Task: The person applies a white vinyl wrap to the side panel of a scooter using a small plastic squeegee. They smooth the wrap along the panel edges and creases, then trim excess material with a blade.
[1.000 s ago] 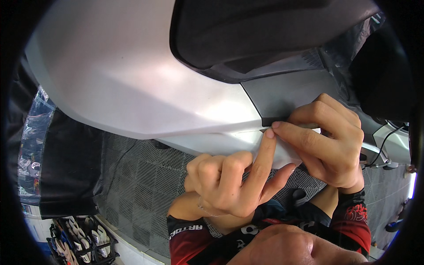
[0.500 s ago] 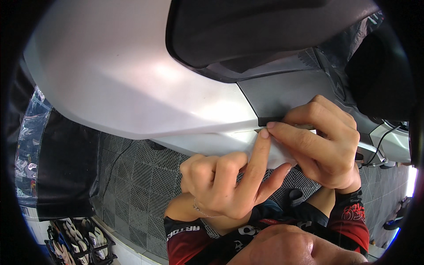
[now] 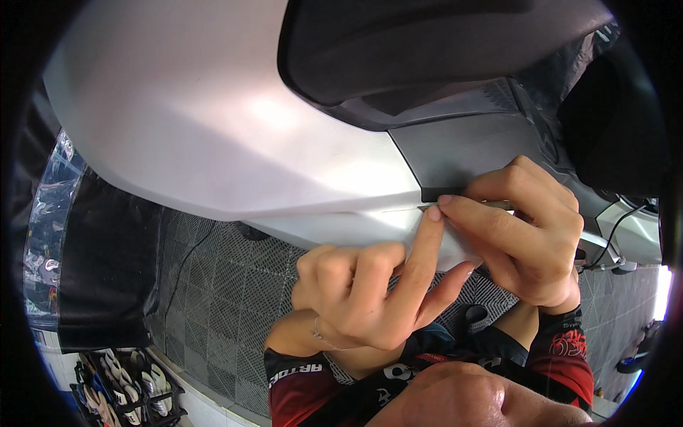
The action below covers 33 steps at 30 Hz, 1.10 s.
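A big, smooth, shiny white panel [image 3: 213, 128] fills the top. A dark grey panel [image 3: 462, 146] sits beside it. The left hand [image 3: 370, 292] presses one finger on the white edge. The right hand [image 3: 526, 228] pinches a thin blade [image 3: 430, 208] there.

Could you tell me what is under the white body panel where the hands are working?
Below the white body panel lies grey grid floor matting. The left hand and right hand cover the panel's lower edge and the small tool there, so that spot stays hidden.
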Tool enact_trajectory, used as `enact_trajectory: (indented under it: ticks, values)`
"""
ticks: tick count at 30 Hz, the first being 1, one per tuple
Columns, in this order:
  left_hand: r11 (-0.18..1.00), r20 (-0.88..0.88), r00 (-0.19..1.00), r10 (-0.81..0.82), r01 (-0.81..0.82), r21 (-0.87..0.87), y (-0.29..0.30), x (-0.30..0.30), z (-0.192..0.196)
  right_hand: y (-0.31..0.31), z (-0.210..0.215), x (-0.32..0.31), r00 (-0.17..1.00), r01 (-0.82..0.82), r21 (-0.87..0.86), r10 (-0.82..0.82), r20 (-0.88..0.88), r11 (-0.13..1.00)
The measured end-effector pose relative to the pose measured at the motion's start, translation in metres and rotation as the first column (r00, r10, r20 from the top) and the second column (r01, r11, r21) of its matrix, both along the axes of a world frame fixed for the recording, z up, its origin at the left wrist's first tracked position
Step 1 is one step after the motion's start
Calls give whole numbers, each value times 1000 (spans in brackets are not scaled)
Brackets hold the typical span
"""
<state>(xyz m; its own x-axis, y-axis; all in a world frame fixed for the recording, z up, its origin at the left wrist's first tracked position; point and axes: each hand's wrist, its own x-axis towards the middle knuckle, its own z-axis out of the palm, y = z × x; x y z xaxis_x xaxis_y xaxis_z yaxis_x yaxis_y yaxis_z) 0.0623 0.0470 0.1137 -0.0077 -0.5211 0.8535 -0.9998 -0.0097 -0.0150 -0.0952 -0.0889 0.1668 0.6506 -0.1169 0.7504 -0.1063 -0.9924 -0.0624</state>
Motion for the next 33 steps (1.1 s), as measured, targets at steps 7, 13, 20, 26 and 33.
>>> enact_trajectory:
  ticks: [7, 13, 20, 26, 33]
  values:
    - [998, -15, 1000, 11, -12, -57, -2, 0, -3, 2, -2, 3, 1000, 0, -13, 0, 22, 1000]
    - [997, -30, 999, 24, -26, -78, -2, 0, -4, 3, 0, 6, 1000, 2, -15, -2, 19, 1000]
    - [995, -26, 999, 32, -35, -90, -2, 2, -4, 0, 0, 9, 999, -27, -24, 28, 19, 999]
    - [995, -9, 999, 38, -38, -88, 0, 4, -2, -1, 4, 10, 999, -50, -21, 50, -3, 999]
    - [997, -11, 999, 35, -36, -70, 1, 4, -2, -1, 4, 9, 999, -35, -27, 34, -10, 999]
